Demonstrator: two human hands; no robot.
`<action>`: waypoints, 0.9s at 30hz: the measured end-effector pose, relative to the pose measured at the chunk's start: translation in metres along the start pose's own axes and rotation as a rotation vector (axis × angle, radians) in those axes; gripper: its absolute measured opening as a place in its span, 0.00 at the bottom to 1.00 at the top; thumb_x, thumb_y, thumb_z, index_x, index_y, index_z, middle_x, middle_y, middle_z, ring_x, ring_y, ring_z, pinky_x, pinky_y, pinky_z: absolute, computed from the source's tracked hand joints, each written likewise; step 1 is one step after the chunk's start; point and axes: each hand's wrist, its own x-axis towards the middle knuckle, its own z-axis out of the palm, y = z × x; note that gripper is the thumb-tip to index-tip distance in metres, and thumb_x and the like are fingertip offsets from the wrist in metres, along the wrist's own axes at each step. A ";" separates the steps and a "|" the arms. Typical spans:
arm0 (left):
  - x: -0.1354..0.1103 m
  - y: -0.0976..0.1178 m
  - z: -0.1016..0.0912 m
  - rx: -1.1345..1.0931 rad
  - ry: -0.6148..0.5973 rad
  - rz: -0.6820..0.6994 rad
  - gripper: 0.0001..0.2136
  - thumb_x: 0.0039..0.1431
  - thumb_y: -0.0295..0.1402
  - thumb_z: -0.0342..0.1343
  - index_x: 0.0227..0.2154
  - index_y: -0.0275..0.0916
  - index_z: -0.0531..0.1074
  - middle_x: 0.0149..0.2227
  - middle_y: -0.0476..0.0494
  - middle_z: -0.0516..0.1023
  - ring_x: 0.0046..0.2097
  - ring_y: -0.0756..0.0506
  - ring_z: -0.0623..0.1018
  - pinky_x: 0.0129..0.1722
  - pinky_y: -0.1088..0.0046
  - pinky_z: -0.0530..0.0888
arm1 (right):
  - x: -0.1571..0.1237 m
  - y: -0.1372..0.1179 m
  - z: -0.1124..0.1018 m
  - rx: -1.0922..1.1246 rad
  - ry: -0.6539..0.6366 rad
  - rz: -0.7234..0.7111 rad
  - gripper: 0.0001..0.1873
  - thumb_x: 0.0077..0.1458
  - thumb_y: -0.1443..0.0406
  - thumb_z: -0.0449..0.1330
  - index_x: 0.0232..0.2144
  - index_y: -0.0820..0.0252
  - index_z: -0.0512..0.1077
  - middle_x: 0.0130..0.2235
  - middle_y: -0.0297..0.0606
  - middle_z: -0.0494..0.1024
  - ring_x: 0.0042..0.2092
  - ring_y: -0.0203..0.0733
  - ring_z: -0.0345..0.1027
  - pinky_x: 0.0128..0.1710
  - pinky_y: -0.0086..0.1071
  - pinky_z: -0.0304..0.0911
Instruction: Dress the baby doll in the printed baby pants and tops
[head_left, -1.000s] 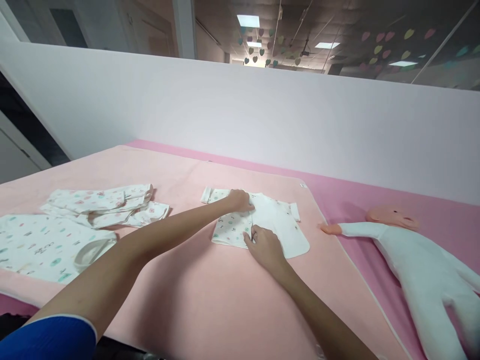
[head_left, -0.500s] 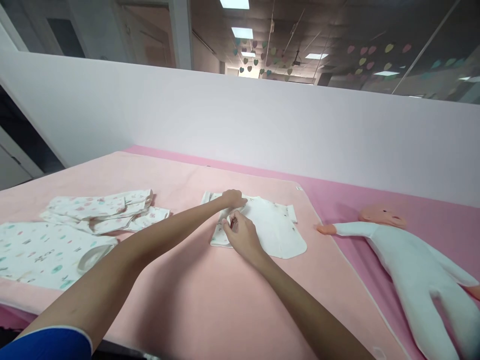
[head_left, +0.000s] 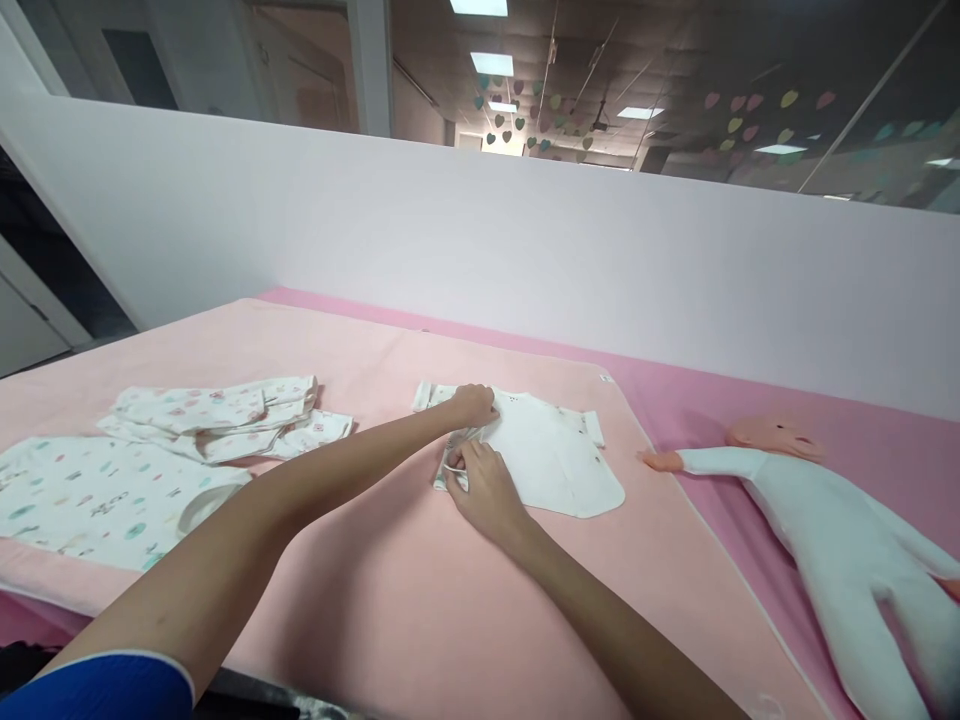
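A small white baby shirt point(head_left: 559, 465) lies spread on the pink mat, its plain inner side showing and a printed pattern visible at the edges. My left hand point(head_left: 474, 405) is closed on the shirt's upper left part, near the collar. Lower down, my right hand point(head_left: 487, 488) pinches the shirt's left front edge, and a bit of printed cloth shows by its fingertips. Both hands partly hide the left side of the shirt.
To the left lie folded patterned baby clothes point(head_left: 225, 415) and a printed white garment point(head_left: 97, 500). A baby doll in white point(head_left: 817, 530) lies at the right on the pink surface. The pink mat point(head_left: 420, 610) reaches back toward a low white wall point(head_left: 480, 240).
My right hand has closed onto the left edge of the shirt, lifting it slightly. The left hand stays near the collar. The whole view has shifted a little.
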 end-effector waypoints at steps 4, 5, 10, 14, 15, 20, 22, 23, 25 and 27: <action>0.005 -0.024 -0.004 -0.032 0.020 -0.081 0.21 0.70 0.42 0.48 0.55 0.33 0.75 0.55 0.28 0.83 0.54 0.35 0.83 0.51 0.62 0.78 | 0.009 -0.010 0.003 0.105 0.012 -0.037 0.03 0.68 0.67 0.57 0.39 0.55 0.69 0.44 0.39 0.79 0.46 0.46 0.72 0.47 0.39 0.64; 0.005 -0.032 -0.005 -0.038 0.026 -0.102 0.21 0.71 0.42 0.47 0.54 0.33 0.75 0.55 0.28 0.83 0.53 0.35 0.84 0.51 0.63 0.78 | 0.013 -0.013 0.005 0.135 0.022 -0.041 0.02 0.68 0.67 0.57 0.40 0.55 0.69 0.45 0.39 0.79 0.46 0.46 0.72 0.47 0.39 0.65; 0.001 -0.071 -0.013 -0.031 0.074 -0.145 0.19 0.71 0.38 0.46 0.55 0.33 0.74 0.55 0.29 0.83 0.53 0.36 0.83 0.51 0.63 0.77 | 0.036 -0.034 0.020 0.247 0.033 -0.123 0.04 0.70 0.66 0.58 0.43 0.56 0.73 0.48 0.41 0.81 0.50 0.47 0.73 0.51 0.40 0.68; -0.015 -0.088 -0.010 0.005 0.155 -0.102 0.19 0.71 0.31 0.46 0.60 0.33 0.70 0.60 0.29 0.79 0.62 0.35 0.77 0.61 0.57 0.71 | 0.038 -0.039 0.018 0.246 -0.041 -0.231 0.09 0.72 0.65 0.56 0.48 0.56 0.76 0.52 0.41 0.83 0.56 0.48 0.74 0.59 0.44 0.68; -0.021 -0.090 -0.006 0.010 0.181 -0.073 0.20 0.71 0.30 0.45 0.62 0.33 0.69 0.64 0.30 0.76 0.65 0.35 0.74 0.64 0.56 0.69 | 0.034 -0.037 0.013 0.241 -0.055 -0.251 0.11 0.73 0.63 0.56 0.51 0.55 0.76 0.54 0.41 0.83 0.58 0.48 0.74 0.61 0.45 0.67; -0.046 -0.094 0.027 -0.036 0.268 0.200 0.25 0.78 0.42 0.38 0.70 0.38 0.63 0.74 0.35 0.63 0.73 0.38 0.66 0.72 0.57 0.63 | 0.003 -0.016 -0.015 0.160 -0.177 -0.264 0.26 0.75 0.56 0.55 0.71 0.49 0.66 0.71 0.39 0.70 0.73 0.48 0.61 0.73 0.51 0.58; -0.053 -0.095 0.041 -0.032 0.249 0.218 0.29 0.78 0.46 0.36 0.73 0.37 0.59 0.77 0.35 0.58 0.76 0.38 0.61 0.75 0.56 0.58 | -0.008 -0.009 -0.020 0.117 -0.277 -0.265 0.30 0.76 0.53 0.54 0.75 0.47 0.60 0.75 0.37 0.62 0.76 0.49 0.53 0.76 0.54 0.52; -0.055 -0.096 0.046 -0.021 0.237 0.208 0.30 0.79 0.46 0.35 0.75 0.36 0.57 0.78 0.34 0.56 0.77 0.37 0.59 0.76 0.55 0.56 | -0.012 -0.007 -0.021 0.105 -0.319 -0.268 0.31 0.76 0.52 0.53 0.76 0.46 0.58 0.77 0.35 0.59 0.77 0.49 0.51 0.77 0.55 0.49; -0.056 -0.096 0.051 0.003 0.219 0.189 0.32 0.78 0.47 0.34 0.76 0.35 0.53 0.79 0.34 0.53 0.78 0.37 0.56 0.76 0.55 0.54 | -0.017 -0.006 -0.020 0.093 -0.364 -0.271 0.33 0.77 0.51 0.52 0.78 0.46 0.54 0.78 0.34 0.54 0.78 0.49 0.47 0.79 0.55 0.44; -0.054 -0.096 0.049 0.029 0.212 0.188 0.32 0.78 0.47 0.34 0.77 0.35 0.53 0.79 0.33 0.53 0.78 0.37 0.57 0.76 0.55 0.54 | -0.018 -0.007 -0.019 0.091 -0.384 -0.276 0.34 0.77 0.50 0.51 0.78 0.47 0.52 0.78 0.34 0.51 0.79 0.49 0.44 0.80 0.55 0.42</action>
